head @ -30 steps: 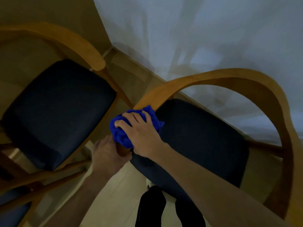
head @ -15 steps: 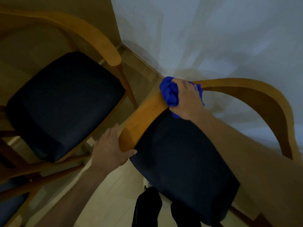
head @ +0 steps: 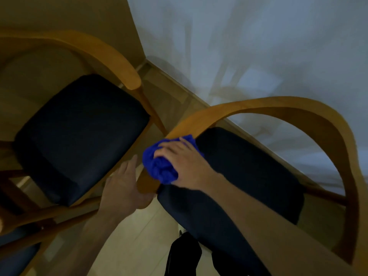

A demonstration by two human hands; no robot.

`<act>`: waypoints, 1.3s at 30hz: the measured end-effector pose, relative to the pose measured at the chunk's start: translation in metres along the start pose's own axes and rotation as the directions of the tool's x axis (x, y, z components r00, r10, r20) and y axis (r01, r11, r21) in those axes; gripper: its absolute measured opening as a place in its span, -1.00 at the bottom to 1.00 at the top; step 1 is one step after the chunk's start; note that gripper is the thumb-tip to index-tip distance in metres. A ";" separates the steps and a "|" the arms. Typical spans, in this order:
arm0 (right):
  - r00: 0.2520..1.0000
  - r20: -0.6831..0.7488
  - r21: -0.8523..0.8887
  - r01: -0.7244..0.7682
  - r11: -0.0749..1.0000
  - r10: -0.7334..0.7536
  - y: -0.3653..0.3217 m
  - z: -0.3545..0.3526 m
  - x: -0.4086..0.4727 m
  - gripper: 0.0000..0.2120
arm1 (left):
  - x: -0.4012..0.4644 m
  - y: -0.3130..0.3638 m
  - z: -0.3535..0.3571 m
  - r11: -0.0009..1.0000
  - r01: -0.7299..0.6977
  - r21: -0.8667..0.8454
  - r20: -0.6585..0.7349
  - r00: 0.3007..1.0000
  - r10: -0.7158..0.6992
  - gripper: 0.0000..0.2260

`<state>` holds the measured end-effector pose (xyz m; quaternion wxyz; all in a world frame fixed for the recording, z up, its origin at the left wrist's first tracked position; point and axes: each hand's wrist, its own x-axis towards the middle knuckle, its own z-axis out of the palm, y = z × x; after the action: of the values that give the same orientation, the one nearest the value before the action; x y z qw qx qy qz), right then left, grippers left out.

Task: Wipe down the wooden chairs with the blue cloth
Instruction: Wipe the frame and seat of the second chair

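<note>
A wooden chair with a curved armrest rail [head: 278, 105] and a dark seat cushion [head: 249, 176] stands at the right. My right hand [head: 187, 164] grips the bunched blue cloth [head: 159, 166] and presses it on the near left end of that rail. My left hand [head: 123, 186] holds the rail's tip just below the cloth, thumb against the wood. A second wooden chair [head: 111, 56] with a dark cushion [head: 79, 132] stands at the left.
A white wall [head: 258, 46] runs behind the chairs, meeting the tiled floor [head: 139, 246] at a skirting line. Part of a third chair's frame [head: 29, 226] shows at the lower left. My dark trouser legs [head: 185, 255] are below.
My right hand slid the blue cloth back down the rail from its upper curve to the near left end. My left hand stayed on the rail's tip.
</note>
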<state>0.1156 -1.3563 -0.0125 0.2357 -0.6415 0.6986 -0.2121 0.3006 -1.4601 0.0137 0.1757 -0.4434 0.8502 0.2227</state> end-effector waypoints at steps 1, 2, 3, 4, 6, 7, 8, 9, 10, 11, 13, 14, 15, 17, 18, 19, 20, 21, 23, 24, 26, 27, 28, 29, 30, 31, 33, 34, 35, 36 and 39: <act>0.999 -0.015 -0.004 -0.032 0.999 0.032 0.012 -0.008 0.002 -0.20 | 0.004 0.007 -0.002 1.000 -0.008 -0.008 -0.012 1.000 0.008 0.11; 0.997 -0.033 -0.009 -0.070 0.998 0.070 0.024 -0.018 0.004 -0.18 | 0.008 0.013 -0.003 0.999 -0.032 -0.026 -0.023 0.999 0.032 0.09; 0.992 -0.052 -0.019 -0.116 0.993 0.115 0.037 -0.029 0.004 -0.15 | 0.011 0.020 -0.005 0.996 -0.067 -0.051 -0.036 0.997 0.065 0.07; 0.984 -0.073 -0.034 -0.168 0.985 0.165 0.051 -0.040 0.004 -0.13 | 0.014 0.028 -0.008 0.991 -0.106 -0.077 -0.057 0.993 0.102 0.04; 0.954 -0.139 -0.058 -0.275 0.960 0.265 0.079 -0.065 0.001 -0.14 | 0.017 0.049 -0.013 0.977 -0.188 -0.105 -0.105 0.979 0.177 -0.01; 0.934 -0.179 -0.075 -0.326 0.942 0.309 0.094 -0.077 -0.002 -0.16 | 0.018 0.061 -0.015 0.970 -0.220 -0.107 -0.123 0.971 0.207 -0.04; 0.910 -0.214 -0.100 -0.383 0.918 0.356 0.109 -0.089 -0.006 -0.18 | 0.018 0.072 -0.016 0.963 -0.250 -0.099 -0.135 0.962 0.236 -0.06; 0.880 -0.242 -0.130 -0.447 0.885 0.409 0.124 -0.101 -0.011 -0.19 | 0.018 0.084 -0.017 0.956 -0.284 -0.067 -0.148 0.951 0.272 -0.10; 0.847 -0.264 -0.166 -0.512 0.843 0.462 0.137 -0.113 -0.017 -0.19 | 0.018 0.095 -0.018 0.943 -0.331 -0.018 -0.170 0.931 0.324 -0.14; 0.818 -0.285 -0.209 -0.562 0.800 0.500 0.149 -0.124 -0.024 -0.19 | 0.018 0.106 -0.017 0.924 -0.381 0.031 -0.198 0.904 0.379 -0.17; 0.802 -0.313 -0.294 -0.591 0.751 0.509 0.166 -0.141 -0.036 -0.21 | 0.019 0.131 -0.013 0.897 -0.437 0.069 -0.252 0.862 0.440 -0.21; 0.804 -0.311 -0.324 -0.591 0.739 0.507 0.170 -0.147 -0.041 -0.22 | 0.020 0.144 -0.009 0.891 -0.448 0.080 -0.266 0.851 0.452 -0.22; 0.805 -0.308 -0.345 -0.591 0.729 0.507 0.173 -0.152 -0.046 -0.21 | 0.020 0.159 -0.004 0.886 -0.453 0.100 -0.270 0.844 0.463 -0.21; 0.801 -0.322 -0.368 -0.597 0.713 0.504 0.178 -0.157 -0.058 -0.21 | 0.019 0.188 0.005 0.871 -0.480 0.108 -0.248 0.835 0.491 -0.24; 0.798 -0.336 -0.374 -0.600 0.707 0.500 0.180 -0.160 -0.065 -0.21 | 0.019 0.200 0.008 0.865 -0.495 0.081 -0.235 0.834 0.499 -0.27; 0.795 -0.352 -0.379 -0.604 0.701 0.494 0.181 -0.165 -0.073 -0.21 | 0.020 0.209 0.009 0.860 -0.506 0.059 -0.221 0.834 0.506 -0.30; 0.790 -0.363 -0.377 -0.609 0.697 0.494 0.182 -0.171 -0.083 -0.20 | 0.022 0.216 0.008 0.855 -0.515 0.052 -0.205 0.833 0.514 -0.33; 0.780 -0.375 -0.365 -0.622 0.693 0.502 0.182 -0.176 -0.094 -0.19 | 0.024 0.220 0.006 0.851 -0.524 0.049 -0.186 0.832 0.523 -0.35; 0.726 -0.421 -0.296 -0.677 0.674 0.544 0.185 -0.188 -0.121 -0.16 | 0.030 0.223 -0.003 0.841 -0.540 0.012 -0.170 0.828 0.534 -0.38; 0.690 -0.444 -0.249 -0.708 0.661 0.572 0.187 -0.192 -0.133 -0.14 | 0.032 0.224 -0.007 0.839 -0.544 -0.011 -0.181 0.826 0.533 -0.40; 0.619 -0.472 -0.145 -0.757 0.637 0.628 0.189 -0.195 -0.152 -0.12 | 0.036 0.222 -0.014 0.833 -0.552 -0.032 -0.214 0.818 0.534 -0.42; 0.591 -0.485 -0.109 -0.772 0.626 0.645 0.189 -0.194 -0.155 -0.12 | 0.037 0.220 -0.016 0.831 -0.555 -0.036 -0.223 0.815 0.535 -0.43; 0.566 -0.503 -0.096 -0.788 0.608 0.654 0.188 -0.191 -0.154 -0.13 | 0.039 0.217 -0.016 0.830 -0.556 -0.042 -0.224 0.815 0.535 -0.43; 0.541 -0.521 -0.105 -0.808 0.580 0.660 0.187 -0.188 -0.147 -0.12 | 0.041 0.212 -0.015 0.833 -0.550 -0.052 -0.221 0.820 0.528 -0.44; 0.520 -0.532 -0.129 -0.829 0.544 0.668 0.185 -0.185 -0.137 -0.12 | 0.044 0.206 -0.014 0.841 -0.537 -0.066 -0.222 0.829 0.513 -0.44; 0.513 -0.528 -0.168 -0.844 0.509 0.676 0.184 -0.183 -0.126 -0.11 | 0.048 0.199 -0.012 0.848 -0.525 -0.076 -0.224 0.837 0.499 -0.45; 0.590 -0.452 -0.298 -0.806 0.510 0.668 0.180 -0.178 -0.098 -0.14 | 0.053 0.187 -0.008 0.855 -0.512 -0.081 -0.220 0.846 0.486 -0.47; 0.659 -0.383 -0.364 -0.752 0.550 0.647 0.177 -0.172 -0.080 -0.16 | 0.057 0.181 -0.007 0.857 -0.510 -0.080 -0.216 0.848 0.484 -0.46; 0.716 -0.305 -0.395 -0.695 0.600 0.629 0.172 -0.165 -0.060 -0.17 | 0.061 0.177 -0.007 0.858 -0.508 -0.078 -0.214 0.849 0.483 -0.46; 0.760 -0.224 -0.377 -0.645 0.665 0.610 0.164 -0.156 -0.038 -0.15 | 0.065 0.172 -0.007 0.862 -0.501 -0.075 -0.214 0.853 0.477 -0.45; 0.898 -0.024 -0.218 -0.434 0.874 0.439 0.137 -0.122 0.020 -0.10 | 0.077 0.157 -0.007 0.888 -0.454 -0.074 -0.213 0.877 0.431 -0.46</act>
<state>-0.0683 -1.3651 0.0012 0.2148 -0.4921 0.8409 -0.0674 0.1273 -1.4368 0.0163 0.0105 -0.2663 0.9267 0.2648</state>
